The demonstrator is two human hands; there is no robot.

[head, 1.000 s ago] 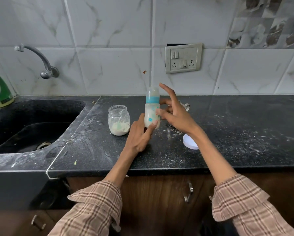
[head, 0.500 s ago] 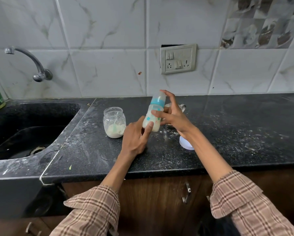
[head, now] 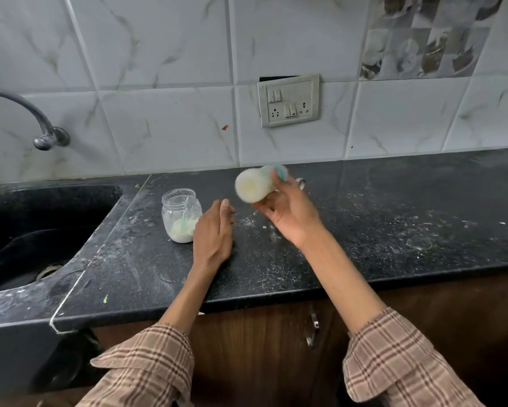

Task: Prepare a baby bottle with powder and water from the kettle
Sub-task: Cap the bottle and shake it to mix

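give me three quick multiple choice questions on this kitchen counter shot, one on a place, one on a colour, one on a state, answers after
1. Where does the clear glass jar of pale powder stand?
A. on the black speckled stone counter, between the dark sink and the left hand
B. inside the sink
C. on the counter, right of the wall socket plate

2. What colour is the collar ring on the blurred milky plastic baby bottle?
A. red
B. turquoise blue
C. black

3. How is the baby bottle held?
A. standing upright on the counter
B. tipped over in the grip of the right hand, base toward the camera
C. lying in the sink

Answers:
1 A, the jar sits on the counter just left of the left hand.
2 B, a blue-green band shows at the bottle's far end.
3 B, the round base faces the camera above the counter.
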